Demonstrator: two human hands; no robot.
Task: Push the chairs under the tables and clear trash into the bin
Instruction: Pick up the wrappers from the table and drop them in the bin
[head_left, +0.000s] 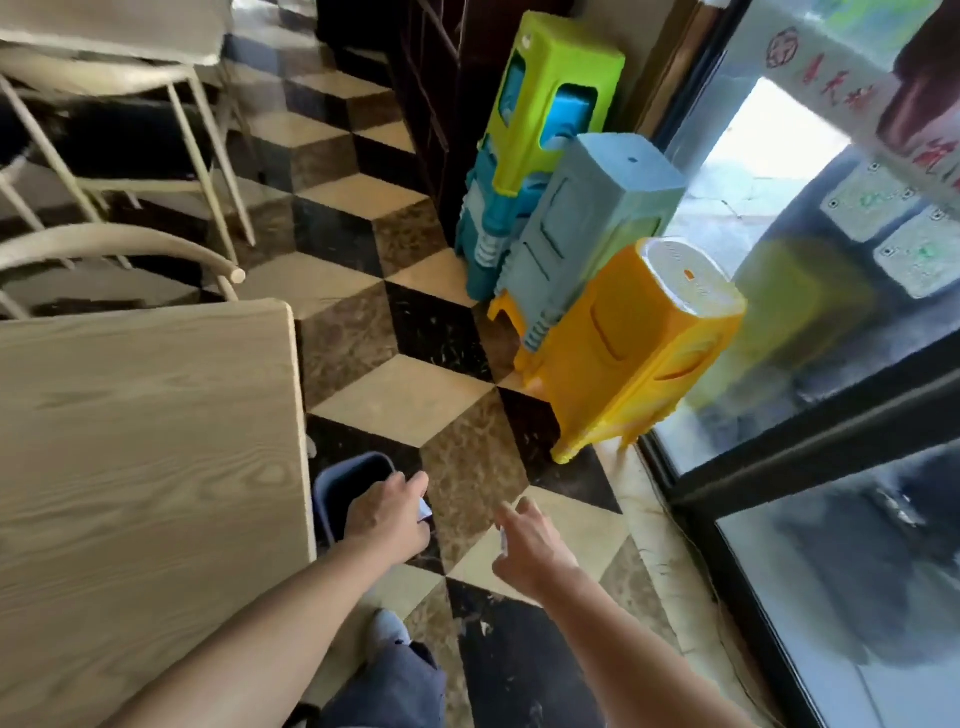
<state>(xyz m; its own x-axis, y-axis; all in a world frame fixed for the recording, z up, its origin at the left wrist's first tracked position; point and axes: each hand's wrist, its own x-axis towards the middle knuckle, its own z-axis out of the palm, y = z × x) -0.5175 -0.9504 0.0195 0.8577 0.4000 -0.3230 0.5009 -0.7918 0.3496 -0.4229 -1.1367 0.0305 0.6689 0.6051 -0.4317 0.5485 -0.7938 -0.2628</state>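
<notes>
A dark blue bin (349, 480) stands on the floor beside the corner of a light wooden table (145, 447). My left hand (390, 512) hovers just over the bin's right rim, fingers closed on a small white scrap of paper (425, 508). My right hand (530, 545) reaches out to the right of the bin over the tiled floor, pinching another small white scrap (503, 540). A white metal chair (119, 249) with a curved back stands beyond the table's far edge.
Stacks of plastic stools, green (540, 93), grey-blue (587, 228) and orange (639, 353), lean along the right wall next to a glass door (810, 364). More white chair legs (202, 156) stand at the upper left. My shoe (387, 631) is on the checkered floor below.
</notes>
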